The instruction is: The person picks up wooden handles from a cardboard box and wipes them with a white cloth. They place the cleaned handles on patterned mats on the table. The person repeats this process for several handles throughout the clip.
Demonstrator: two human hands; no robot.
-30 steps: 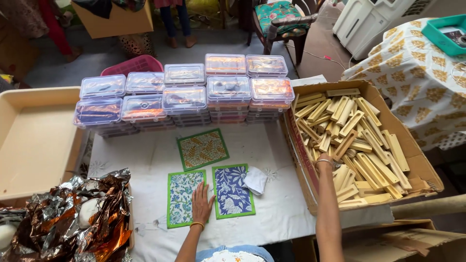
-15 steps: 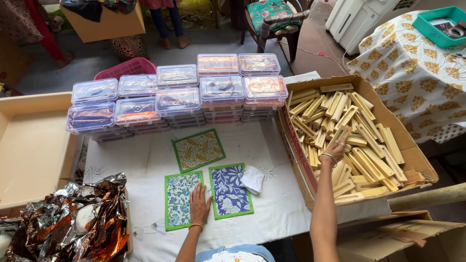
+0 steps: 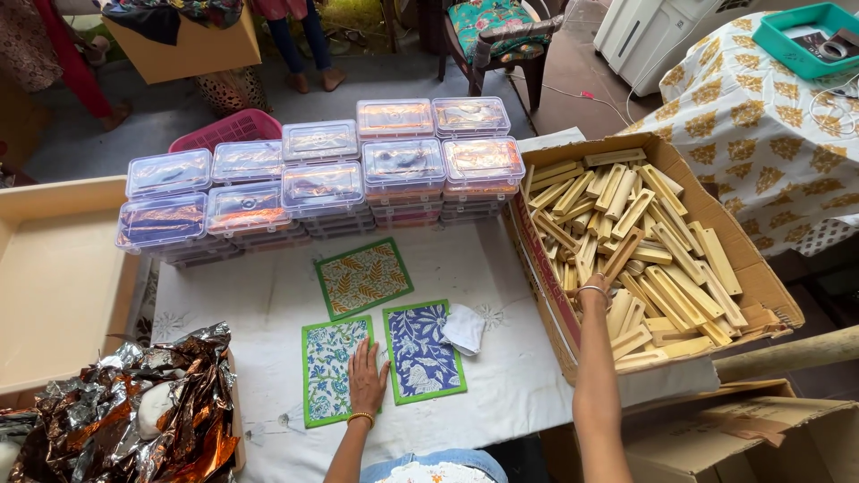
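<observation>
The left hand [image 3: 367, 376] lies flat, palm down, with its fingers straight and close together. A gold bangle sits on its wrist. The right arm reaches far forward. The right hand [image 3: 598, 284] bends down at the wrist, its fingers hidden.

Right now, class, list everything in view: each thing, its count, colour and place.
boxes: about ten stacks, clear lidded, table back
mats: three, green-edged prints, table middle
cloth: one, white, on the blue mat
carton: one, brown, right, open
sticks: many, pale wood, in the carton
foil: crumpled heap, silver and copper, lower left
tray: one, tan, left
basket: one, pink, behind the boxes
chair: one, wood, floral cushion, top
left hand: flat on the left mat
right hand: in the carton, among sticks; grip hidden
</observation>
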